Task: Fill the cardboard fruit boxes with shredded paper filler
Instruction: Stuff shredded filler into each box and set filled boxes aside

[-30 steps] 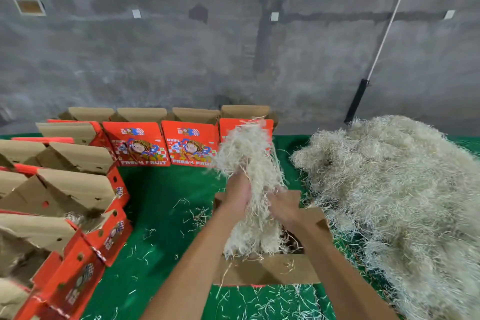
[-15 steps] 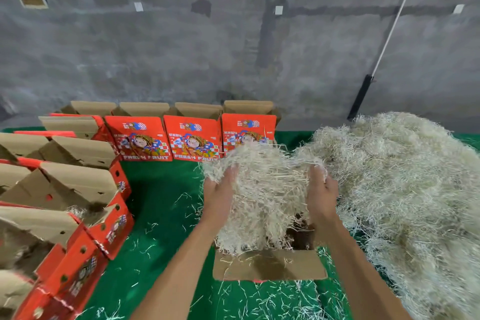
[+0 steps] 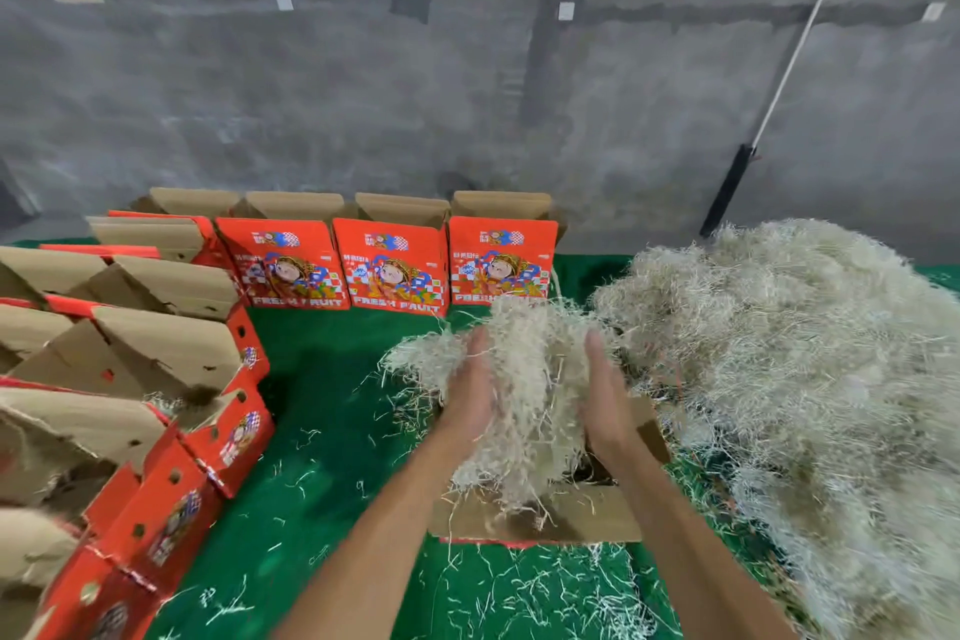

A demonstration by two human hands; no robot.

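While my left hand (image 3: pixel 470 398) and right hand (image 3: pixel 602 405) face each other palm to palm, fingers nearly straight, they press a clump of shredded paper filler (image 3: pixel 524 379) between them. Clump hangs over the open cardboard box (image 3: pixel 540 520), its lower strands reaching inside. Big filler pile (image 3: pixel 789 379) just right of that box. Three red fruit boxes (image 3: pixel 392 265) stand in a row behind it; more boxes (image 3: pixel 156 379) to its left, on green cloth (image 3: pixel 322 431).
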